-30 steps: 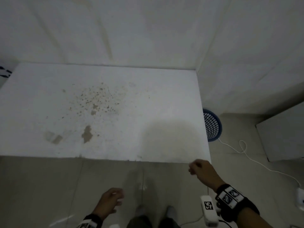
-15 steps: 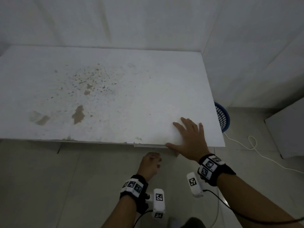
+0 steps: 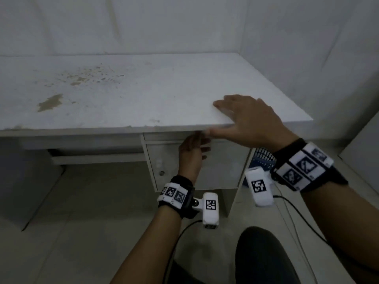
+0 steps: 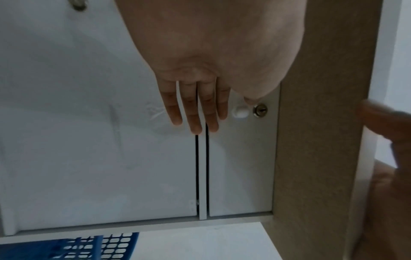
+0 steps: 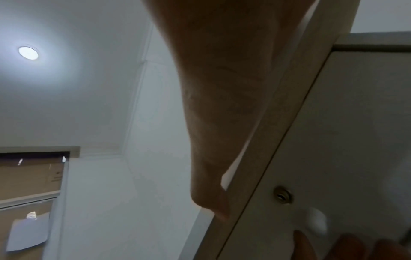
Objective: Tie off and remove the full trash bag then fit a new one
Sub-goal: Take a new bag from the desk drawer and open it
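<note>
A blue mesh basket (image 3: 262, 158) stands on the floor at the right end of the white desk (image 3: 143, 95), mostly hidden behind my right wrist; its rim (image 4: 89, 246) also shows in the left wrist view. No trash bag shows in any view. My right hand (image 3: 246, 117) lies flat on the desk's front right corner, thumb along the front edge. Below the desktop, my left hand (image 3: 193, 150) reaches up at the drawer front (image 4: 240, 167), its fingers (image 4: 195, 112) straight and holding nothing, beside a white knob (image 4: 239, 112) and a key lock (image 4: 260, 110).
A cabinet door (image 3: 194, 171) with a lock (image 3: 162, 172) sits under the drawer. The desktop carries brown stains (image 3: 51, 102). White walls close in behind and to the right. Cables (image 3: 297, 222) run across the tiled floor near my knee (image 3: 262, 253).
My view has dropped low in front of the desk. The right hand stays on the desk corner. The left hand has risen from below the edge to the drawer front.
</note>
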